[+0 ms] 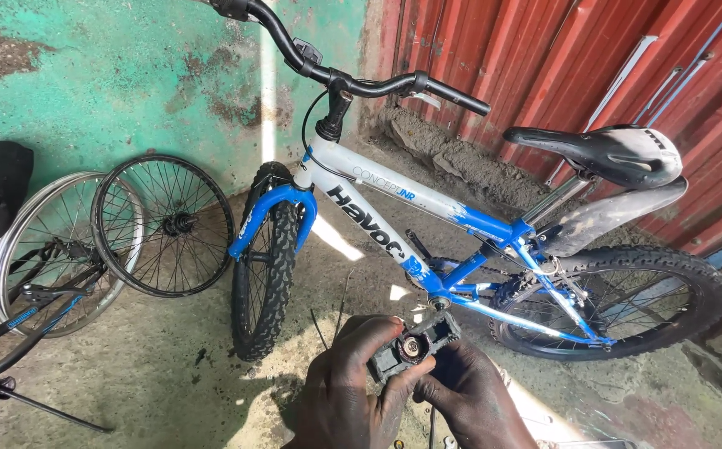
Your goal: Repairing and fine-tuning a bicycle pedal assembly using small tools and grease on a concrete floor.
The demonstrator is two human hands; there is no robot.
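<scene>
Both hands (406,391), pedal (415,343) gripped between

Dark lettered decals (367,223) along white frame (427,199)

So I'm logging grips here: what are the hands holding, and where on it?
A black bike pedal. The left hand grips its near end, and the right hand supports it from below.

Matt black plastic pedal (415,345) with a metal hub; glossy painted bicycle frame (394,199); rough concrete floor (153,366).
</scene>
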